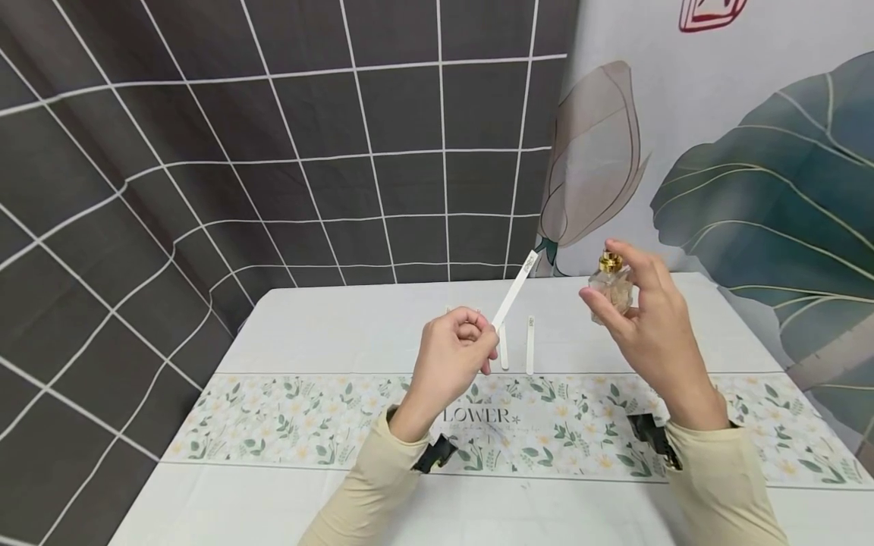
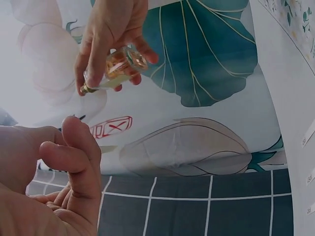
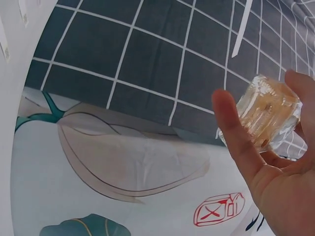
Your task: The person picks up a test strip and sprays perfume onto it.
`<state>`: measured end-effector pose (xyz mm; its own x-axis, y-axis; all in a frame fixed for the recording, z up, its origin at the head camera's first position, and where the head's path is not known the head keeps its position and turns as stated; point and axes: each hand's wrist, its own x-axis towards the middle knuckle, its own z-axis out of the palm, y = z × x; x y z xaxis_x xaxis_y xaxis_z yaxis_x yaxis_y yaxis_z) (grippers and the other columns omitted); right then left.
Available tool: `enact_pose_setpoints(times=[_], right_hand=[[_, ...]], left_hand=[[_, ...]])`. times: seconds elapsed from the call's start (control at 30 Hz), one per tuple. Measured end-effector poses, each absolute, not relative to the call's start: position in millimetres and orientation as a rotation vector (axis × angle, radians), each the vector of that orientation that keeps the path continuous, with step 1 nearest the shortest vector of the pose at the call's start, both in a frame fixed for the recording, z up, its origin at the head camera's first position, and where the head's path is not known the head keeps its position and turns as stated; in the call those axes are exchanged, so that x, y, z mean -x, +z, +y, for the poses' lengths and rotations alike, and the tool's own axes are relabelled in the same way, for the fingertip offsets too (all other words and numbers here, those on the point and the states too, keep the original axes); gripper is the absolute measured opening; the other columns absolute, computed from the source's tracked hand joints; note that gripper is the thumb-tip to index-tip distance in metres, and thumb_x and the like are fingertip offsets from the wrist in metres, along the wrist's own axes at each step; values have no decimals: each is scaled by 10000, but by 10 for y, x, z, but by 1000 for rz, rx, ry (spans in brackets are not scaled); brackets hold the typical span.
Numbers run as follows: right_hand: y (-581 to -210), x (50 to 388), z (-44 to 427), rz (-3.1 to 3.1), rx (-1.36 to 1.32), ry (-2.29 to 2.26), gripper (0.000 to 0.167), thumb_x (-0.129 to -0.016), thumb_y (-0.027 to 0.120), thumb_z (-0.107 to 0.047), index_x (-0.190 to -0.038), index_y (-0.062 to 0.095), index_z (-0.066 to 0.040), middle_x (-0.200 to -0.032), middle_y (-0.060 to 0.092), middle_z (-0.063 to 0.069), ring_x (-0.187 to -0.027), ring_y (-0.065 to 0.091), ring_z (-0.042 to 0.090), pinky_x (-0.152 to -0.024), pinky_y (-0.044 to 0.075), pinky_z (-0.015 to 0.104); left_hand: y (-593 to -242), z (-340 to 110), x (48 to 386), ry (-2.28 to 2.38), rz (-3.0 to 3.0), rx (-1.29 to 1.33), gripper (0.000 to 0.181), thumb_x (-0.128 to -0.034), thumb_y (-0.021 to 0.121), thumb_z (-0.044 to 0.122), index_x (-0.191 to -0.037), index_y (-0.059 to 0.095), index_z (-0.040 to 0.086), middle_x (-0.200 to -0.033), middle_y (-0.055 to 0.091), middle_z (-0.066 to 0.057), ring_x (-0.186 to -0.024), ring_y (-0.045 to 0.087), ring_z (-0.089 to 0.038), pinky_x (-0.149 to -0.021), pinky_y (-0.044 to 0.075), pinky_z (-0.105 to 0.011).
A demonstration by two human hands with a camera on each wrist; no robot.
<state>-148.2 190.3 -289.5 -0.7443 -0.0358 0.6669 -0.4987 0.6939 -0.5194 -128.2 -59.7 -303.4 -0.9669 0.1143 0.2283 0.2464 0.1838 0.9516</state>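
Between thumb and fingers my left hand [image 1: 454, 350] pinches the lower end of a thin white perfume test strip [image 1: 517, 288], which slants up to the right and bears small dark print near its tip. To its right, my right hand [image 1: 655, 326] holds a small clear perfume bottle [image 1: 612, 292] up off the table. Its index finger rests on top of the bottle's gold spray neck [image 1: 611, 262], and the thumb lies along the glass. Amber tones show in the faceted bottle [image 3: 269, 113] in the right wrist view. Strip and bottle are apart.
More white strips lie on the table behind the left hand, among them one strip [image 1: 530, 345] and another [image 1: 504, 349], partly hidden. A floral runner [image 1: 273, 417] crosses the white table [image 1: 328, 322]. Behind stand a dark gridded cloth [image 1: 403, 182] and a leaf-printed curtain [image 1: 771, 197].
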Motion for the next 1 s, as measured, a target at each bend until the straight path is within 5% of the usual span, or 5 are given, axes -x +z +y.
enact_pose_setpoints(times=[0.43,1.0], right_hand=[[-2880,1449,1850,-2245,-404,965,619,-895,781,-107,-1463,536,-147,-1159,534,209,-1019,500,253,-624,389,-28],[-2865,1421,1828,-2271,-353,1040,623,-894,783,-92,-1463,539,-164,-1162,522,182,-1013,475,225,-483,457,82]], left_hand=[[-3027,-595,1247,-1905,-2321,356,59,-897,590,9,-902,643,-17,-644,671,-73,-479,601,-149,-422,342,-205],[-3012,-579,1207,-1937,-2323,377,55,-918,597,4,-890,643,3,-661,672,-76,-489,599,-143,-428,326,-211]])
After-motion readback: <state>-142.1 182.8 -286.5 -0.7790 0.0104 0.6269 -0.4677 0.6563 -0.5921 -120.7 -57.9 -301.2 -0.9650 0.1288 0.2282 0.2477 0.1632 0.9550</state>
